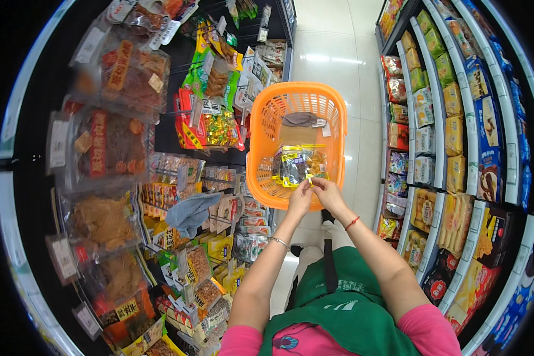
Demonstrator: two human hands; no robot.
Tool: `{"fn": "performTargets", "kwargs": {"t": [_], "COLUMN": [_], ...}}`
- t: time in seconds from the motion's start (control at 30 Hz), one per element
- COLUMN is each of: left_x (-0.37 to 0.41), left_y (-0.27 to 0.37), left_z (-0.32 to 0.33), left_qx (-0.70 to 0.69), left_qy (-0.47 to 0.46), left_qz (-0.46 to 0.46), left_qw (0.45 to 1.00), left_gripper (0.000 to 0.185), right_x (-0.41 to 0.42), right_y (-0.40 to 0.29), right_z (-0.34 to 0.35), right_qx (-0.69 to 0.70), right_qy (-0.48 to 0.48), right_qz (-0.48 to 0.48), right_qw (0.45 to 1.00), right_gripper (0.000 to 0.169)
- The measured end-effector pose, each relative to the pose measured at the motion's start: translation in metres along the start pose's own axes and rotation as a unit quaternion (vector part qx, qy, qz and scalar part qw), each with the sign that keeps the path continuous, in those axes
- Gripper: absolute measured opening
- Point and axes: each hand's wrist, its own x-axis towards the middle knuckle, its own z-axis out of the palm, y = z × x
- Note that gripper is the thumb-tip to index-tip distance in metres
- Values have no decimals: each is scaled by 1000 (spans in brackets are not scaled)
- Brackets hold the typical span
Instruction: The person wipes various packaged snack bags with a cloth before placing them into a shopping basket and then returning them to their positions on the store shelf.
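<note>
Both hands meet over the near end of an orange plastic shopping basket [343, 133]. My left hand [300, 200] and my right hand [328, 192] pinch the near edge of a clear snack packet with yellow trim [293, 165], their fingertips close together. Beside it in the basket is a packet of yellowish food [317, 165]. Farther back in the basket are a grey-brown cloth [300, 119] and a piece of brown cardboard [298, 135]. How many packets lie under the hands cannot be told.
Hanging snack bags [220, 80] and packed meats [120, 147] fill the rack on the left. A blue-grey cloth [189, 214] hangs over packets there. Shelves of boxed and bagged biscuits [454, 118] line the right. Tiled floor [327, 40] runs between them.
</note>
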Motion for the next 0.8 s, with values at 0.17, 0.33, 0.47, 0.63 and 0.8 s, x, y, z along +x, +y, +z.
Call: {"fn": "performTargets", "kwargs": {"t": [0.17,0.33,0.47,0.63,0.8], "left_x": [42,80,111,129,133], "left_y": [-25,-52,-81,-87,-78], "left_z": [4,5,6,12,15], "left_qx": [8,48,69,131,190], "left_qy": [18,27,45,52,69], "left_qz": [-80,-118,-151,-163,-160], "left_qw": [997,991,985,977,966], "left_gripper": [47,50,55,54,50], "right_x": [41,80,93,122,143], "right_y": [22,60,42,78,90], "right_z": [8,13,11,29,40], "right_qx": [74,74,131,122,17], "right_qy": [13,47,71,136,151], "right_qz": [130,173,226,222,289], "right_qw": [989,981,963,958,945], "right_gripper": [47,40,39,34,32]}}
